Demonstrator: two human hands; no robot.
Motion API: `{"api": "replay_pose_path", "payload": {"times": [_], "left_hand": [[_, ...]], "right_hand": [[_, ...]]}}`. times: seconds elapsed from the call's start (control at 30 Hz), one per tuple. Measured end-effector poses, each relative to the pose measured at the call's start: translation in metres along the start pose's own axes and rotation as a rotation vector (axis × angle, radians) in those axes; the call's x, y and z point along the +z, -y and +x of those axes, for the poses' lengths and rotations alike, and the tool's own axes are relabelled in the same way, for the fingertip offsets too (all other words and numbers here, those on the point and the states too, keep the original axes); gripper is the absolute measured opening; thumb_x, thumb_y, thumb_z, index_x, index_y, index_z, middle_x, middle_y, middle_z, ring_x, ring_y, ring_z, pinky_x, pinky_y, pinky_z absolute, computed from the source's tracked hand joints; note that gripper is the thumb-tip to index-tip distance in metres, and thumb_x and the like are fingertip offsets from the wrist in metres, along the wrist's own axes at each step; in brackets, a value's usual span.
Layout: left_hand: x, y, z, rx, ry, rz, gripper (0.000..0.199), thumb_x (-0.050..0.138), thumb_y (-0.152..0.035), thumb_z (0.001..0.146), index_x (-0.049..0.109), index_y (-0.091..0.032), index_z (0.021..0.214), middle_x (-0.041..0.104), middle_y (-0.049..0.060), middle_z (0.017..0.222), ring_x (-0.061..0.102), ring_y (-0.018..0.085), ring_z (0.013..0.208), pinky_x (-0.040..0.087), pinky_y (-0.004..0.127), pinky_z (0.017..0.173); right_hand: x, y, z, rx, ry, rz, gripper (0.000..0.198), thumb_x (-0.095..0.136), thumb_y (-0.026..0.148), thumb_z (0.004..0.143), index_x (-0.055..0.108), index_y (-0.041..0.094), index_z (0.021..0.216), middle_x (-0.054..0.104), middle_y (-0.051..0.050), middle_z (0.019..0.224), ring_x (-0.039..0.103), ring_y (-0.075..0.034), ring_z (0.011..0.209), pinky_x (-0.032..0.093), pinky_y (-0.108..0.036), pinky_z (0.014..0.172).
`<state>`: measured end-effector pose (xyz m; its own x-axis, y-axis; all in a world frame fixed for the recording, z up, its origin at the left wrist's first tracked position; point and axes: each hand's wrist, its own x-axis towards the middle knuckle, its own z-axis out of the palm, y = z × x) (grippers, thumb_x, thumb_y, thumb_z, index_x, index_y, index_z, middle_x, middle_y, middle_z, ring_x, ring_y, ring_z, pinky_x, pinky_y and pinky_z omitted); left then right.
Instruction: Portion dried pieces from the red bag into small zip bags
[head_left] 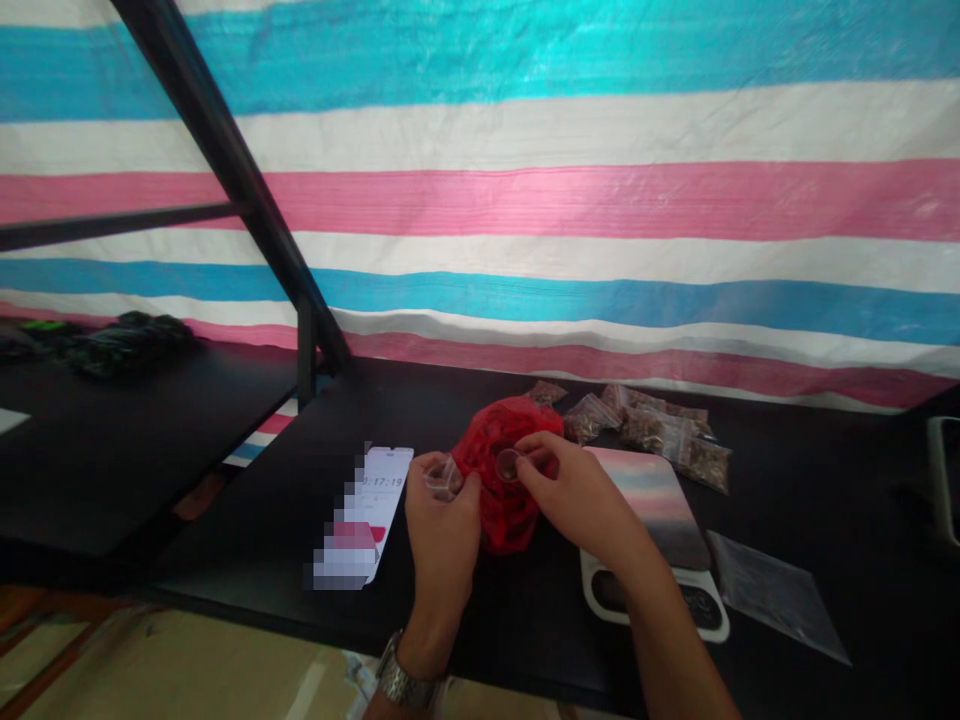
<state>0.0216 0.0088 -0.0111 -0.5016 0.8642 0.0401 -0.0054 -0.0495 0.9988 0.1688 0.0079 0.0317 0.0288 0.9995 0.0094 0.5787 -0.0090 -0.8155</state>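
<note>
My left hand [444, 515] is closed on a small clear plastic bag [442, 480], whose top shows between thumb and fingers. In my right hand [564, 482], thumb and fingers pinch a small round clear cup [508, 464] over the red plastic bag [499, 525]. The red bag sits crumpled between both hands, and its contents are hard to make out. Close by on the right, partly under my right forearm, lies a kitchen scale [645, 500] with a shiny metal plate and a white rim.
Several small filled zip bags [660, 430] lie behind the scale. A flat clear bag [776, 590] rests to its right. At left is a phone [382, 510] with a timer on the black table [277, 540]. A dark metal post [232, 170] stands before the striped tarp [600, 200].
</note>
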Motion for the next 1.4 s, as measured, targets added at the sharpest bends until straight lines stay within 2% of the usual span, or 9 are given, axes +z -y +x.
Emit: {"api": "replay_pose_path", "payload": {"times": [0.1, 0.2, 0.4, 0.5, 0.67, 0.73, 0.83, 1.0, 1.4], "left_hand": [[0.0, 0.001, 0.0, -0.022, -0.005, 0.003, 0.03, 0.074, -0.014, 0.07, 0.058, -0.022, 0.093, 0.06, -0.008, 0.073, 0.059, 0.012, 0.063, 0.047, 0.024, 0.062], [0.0, 0.002, 0.0, -0.035, -0.012, 0.008, 0.03, 0.074, -0.014, 0.07, 0.058, -0.022, 0.094, 0.06, -0.008, 0.073, 0.059, 0.013, 0.063, 0.048, 0.025, 0.062], [0.0, 0.003, 0.0, -0.043, -0.012, -0.007, 0.031, 0.075, -0.017, 0.07, 0.058, -0.022, 0.095, 0.06, -0.007, 0.075, 0.06, 0.013, 0.064, 0.05, 0.025, 0.062], [0.0, 0.002, 0.0, -0.05, -0.02, -0.027, 0.032, 0.076, -0.018, 0.069, 0.057, -0.022, 0.096, 0.06, -0.007, 0.074, 0.059, 0.013, 0.062, 0.049, 0.023, 0.059], [0.001, 0.003, 0.002, -0.075, -0.043, -0.052, 0.033, 0.076, -0.019, 0.07, 0.057, -0.022, 0.097, 0.059, -0.007, 0.07, 0.058, 0.013, 0.059, 0.047, 0.023, 0.056], [0.001, 0.004, 0.003, -0.078, -0.048, -0.056, 0.033, 0.076, -0.019, 0.07, 0.058, -0.022, 0.097, 0.06, -0.007, 0.071, 0.057, 0.013, 0.059, 0.047, 0.023, 0.056], [0.001, 0.005, 0.003, -0.074, -0.049, -0.064, 0.033, 0.076, -0.02, 0.069, 0.058, -0.022, 0.096, 0.059, -0.007, 0.072, 0.056, 0.012, 0.059, 0.046, 0.022, 0.056], [0.001, 0.002, 0.002, -0.065, -0.028, -0.076, 0.033, 0.077, -0.022, 0.07, 0.057, -0.023, 0.095, 0.06, -0.007, 0.072, 0.056, 0.012, 0.059, 0.047, 0.022, 0.057], [-0.002, -0.004, -0.002, 0.008, 0.013, -0.02, 0.029, 0.077, -0.021, 0.073, 0.056, -0.023, 0.092, 0.057, -0.008, 0.072, 0.055, 0.01, 0.058, 0.046, 0.02, 0.055]], "right_hand": [[-0.005, 0.003, -0.003, -0.025, -0.023, -0.012, 0.015, 0.064, 0.029, 0.095, 0.075, 0.024, 0.103, 0.08, -0.002, 0.093, 0.072, -0.019, 0.083, 0.049, -0.031, 0.075], [-0.004, 0.004, -0.005, -0.059, 0.059, -0.002, 0.015, 0.064, 0.025, 0.094, 0.076, 0.024, 0.104, 0.081, -0.003, 0.095, 0.074, -0.019, 0.087, 0.05, -0.03, 0.077], [0.005, -0.001, -0.002, -0.029, 0.057, -0.156, 0.018, 0.065, 0.021, 0.094, 0.076, 0.023, 0.107, 0.082, -0.006, 0.102, 0.075, -0.022, 0.094, 0.05, -0.032, 0.082], [0.004, 0.0, -0.002, -0.046, 0.073, -0.122, 0.019, 0.065, 0.019, 0.093, 0.076, 0.023, 0.108, 0.082, -0.005, 0.102, 0.075, -0.021, 0.094, 0.05, -0.031, 0.083], [-0.009, 0.005, -0.003, -0.052, -0.049, -0.082, 0.015, 0.066, 0.02, 0.092, 0.075, 0.022, 0.103, 0.081, -0.004, 0.102, 0.072, -0.021, 0.092, 0.049, -0.032, 0.083], [-0.011, 0.006, -0.004, -0.068, -0.006, -0.017, 0.016, 0.066, 0.017, 0.091, 0.075, 0.022, 0.103, 0.081, -0.003, 0.102, 0.073, -0.02, 0.092, 0.05, -0.031, 0.084], [-0.008, 0.006, -0.005, -0.087, 0.1, 0.037, 0.018, 0.066, 0.015, 0.091, 0.076, 0.022, 0.103, 0.081, -0.003, 0.1, 0.074, -0.019, 0.091, 0.051, -0.029, 0.083], [0.003, 0.007, -0.005, -0.078, 0.053, -0.11, 0.018, 0.066, 0.016, 0.091, 0.076, 0.024, 0.103, 0.081, -0.003, 0.102, 0.074, -0.021, 0.095, 0.051, -0.031, 0.084], [0.01, 0.005, -0.001, 0.003, 0.026, -0.107, 0.023, 0.058, 0.022, 0.1, 0.077, 0.023, 0.112, 0.082, -0.008, 0.108, 0.075, -0.023, 0.096, 0.052, -0.032, 0.081]]}}
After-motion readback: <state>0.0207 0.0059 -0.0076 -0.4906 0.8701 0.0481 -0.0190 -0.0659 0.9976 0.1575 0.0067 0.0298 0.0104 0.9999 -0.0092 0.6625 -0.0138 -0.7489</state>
